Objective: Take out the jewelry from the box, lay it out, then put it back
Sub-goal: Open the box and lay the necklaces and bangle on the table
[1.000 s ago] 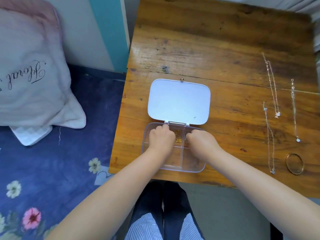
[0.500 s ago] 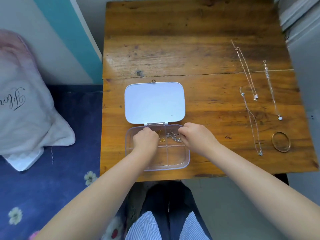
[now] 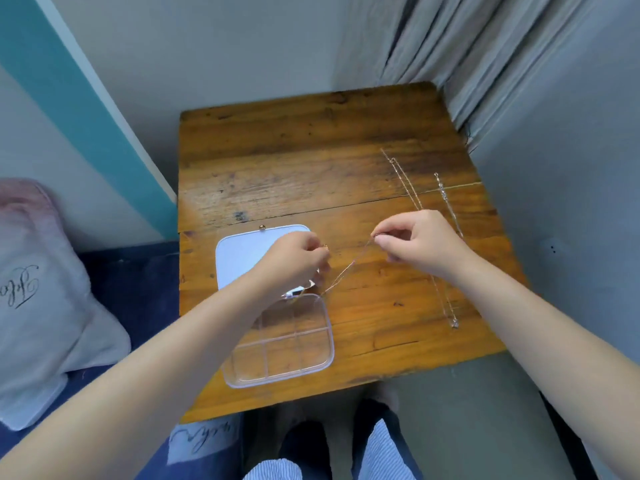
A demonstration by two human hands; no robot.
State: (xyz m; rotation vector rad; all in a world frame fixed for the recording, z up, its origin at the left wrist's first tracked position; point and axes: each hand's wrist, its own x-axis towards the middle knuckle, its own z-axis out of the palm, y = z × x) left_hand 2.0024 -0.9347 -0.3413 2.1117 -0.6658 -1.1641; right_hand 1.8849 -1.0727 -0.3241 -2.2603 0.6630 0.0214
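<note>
A clear plastic jewelry box (image 3: pixel 313 367) with divided compartments lies open on the wooden table (image 3: pixel 294 174), its white lid (image 3: pixel 239 258) folded back. A thin gold chain (image 3: pixel 349 270) is stretched above the table between both hands, sagging toward the box's far right corner. My left hand (image 3: pixel 294 259) pinches one end over the lid. My right hand (image 3: pixel 415 244) pinches the other end further right. Three necklaces lie laid out on the right side: one long (image 3: pixel 403 178), one shorter (image 3: pixel 446 199), one nearer (image 3: pixel 448 308), partly hidden by my right arm.
The table stands in a corner, with a wall behind and a grey curtain (image 3: pixel 467 64) at the right. A white pillow (image 3: pixel 41 296) lies on blue bedding (image 3: pixel 145 282) to the left. My knees (image 3: pixel 329 455) show below the table's near edge.
Both hands have risen out of the box, drawing a gold chain up and apart between them. The camera has tilted up, showing the wall and curtain.
</note>
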